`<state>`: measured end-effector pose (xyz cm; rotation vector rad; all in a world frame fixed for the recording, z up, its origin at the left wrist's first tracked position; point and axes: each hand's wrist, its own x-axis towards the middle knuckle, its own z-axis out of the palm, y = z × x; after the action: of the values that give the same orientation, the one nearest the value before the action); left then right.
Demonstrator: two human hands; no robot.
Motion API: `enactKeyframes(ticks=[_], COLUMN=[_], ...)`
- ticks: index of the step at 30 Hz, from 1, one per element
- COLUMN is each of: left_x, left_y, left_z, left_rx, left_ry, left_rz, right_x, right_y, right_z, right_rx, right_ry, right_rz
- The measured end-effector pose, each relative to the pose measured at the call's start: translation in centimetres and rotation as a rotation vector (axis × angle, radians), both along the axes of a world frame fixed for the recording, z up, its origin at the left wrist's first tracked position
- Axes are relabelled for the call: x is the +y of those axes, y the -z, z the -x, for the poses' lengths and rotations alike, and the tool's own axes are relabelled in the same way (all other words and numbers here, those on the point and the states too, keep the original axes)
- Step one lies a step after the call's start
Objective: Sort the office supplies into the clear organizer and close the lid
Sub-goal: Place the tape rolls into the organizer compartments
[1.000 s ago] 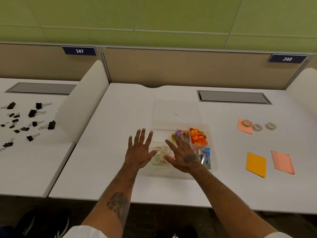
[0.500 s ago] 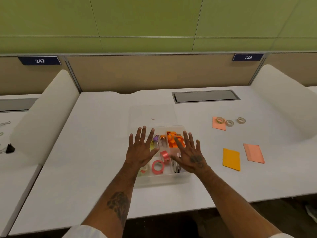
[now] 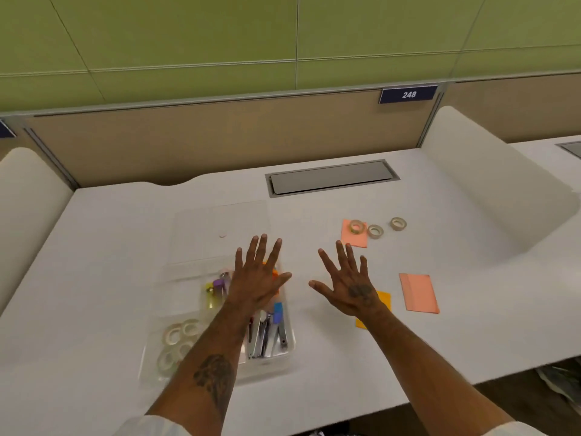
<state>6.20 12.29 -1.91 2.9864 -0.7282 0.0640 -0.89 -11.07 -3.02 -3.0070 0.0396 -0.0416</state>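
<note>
The clear organizer (image 3: 176,309) sits open on the white desk, holding tape rolls (image 3: 177,338), coloured items and metal tools (image 3: 267,335). Its clear lid (image 3: 220,225) lies flat just behind it. My left hand (image 3: 257,278) hovers open over the organizer's far right part, fingers spread. My right hand (image 3: 347,286) is open over the bare desk to the right, partly covering an orange sticky pad (image 3: 382,302). Further right lie a pink pad (image 3: 418,292), another pink pad (image 3: 353,236) with a tape roll (image 3: 356,227) on it, and two more rolls (image 3: 386,228).
A grey cable hatch (image 3: 331,176) is set in the desk (image 3: 94,262) behind the lid. White curved dividers stand at the left (image 3: 28,209) and right (image 3: 490,190). The desk's front edge runs close below the organizer.
The view has swung to the right. Both hands have shifted right relative to the organizer; my right hand has come off it and now sits over the desk near the orange pad.
</note>
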Motion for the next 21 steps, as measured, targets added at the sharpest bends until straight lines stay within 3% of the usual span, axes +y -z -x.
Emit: enactKeyframes(ticks=[10, 21], left_x=[-11.8, -19.5], left_y=[0.7, 1.5], left_z=[-3.4, -6.9], left_rx=[0.101, 0.109], left_ry=[0.05, 0.106], left_rz=[-0.001, -0.04], right_x=[-11.5, -17.6], right_y=[1.7, 3.6], right_z=[-1.8, -5.1], right_rx=[0.013, 0.063], right_ry=[0.051, 0.056], right_rz=[-0.007, -0.078])
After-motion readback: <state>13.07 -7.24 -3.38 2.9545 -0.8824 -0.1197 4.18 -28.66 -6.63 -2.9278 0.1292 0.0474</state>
